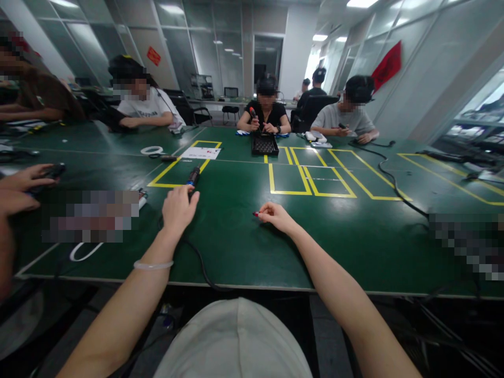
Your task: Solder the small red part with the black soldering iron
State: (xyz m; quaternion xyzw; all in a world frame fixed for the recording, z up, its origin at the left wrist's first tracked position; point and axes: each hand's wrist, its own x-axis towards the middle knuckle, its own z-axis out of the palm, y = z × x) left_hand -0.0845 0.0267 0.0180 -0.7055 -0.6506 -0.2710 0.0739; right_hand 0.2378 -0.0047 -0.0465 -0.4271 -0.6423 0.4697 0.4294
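Observation:
My left hand (179,209) is curled at the near end of a black cylindrical tool (193,177) with a blue band, which points away from me over the green table (228,236). Part of the tool is hidden behind the fingers. A black cord (200,257) runs from beneath this hand to the front table edge. To the right, my right hand (277,218) pinches a small red piece (255,214) with a dark tip between thumb and fingertips, just over the tabletop. Its exact kind is too small to make out.
Yellow tape outlines (289,192) mark the table, with a white paper sheet (200,153) at the far left outline. Across from me, a person works over a black tray (265,146). Another person's hand (27,178) is at the left. A cable (388,176) crosses the right side.

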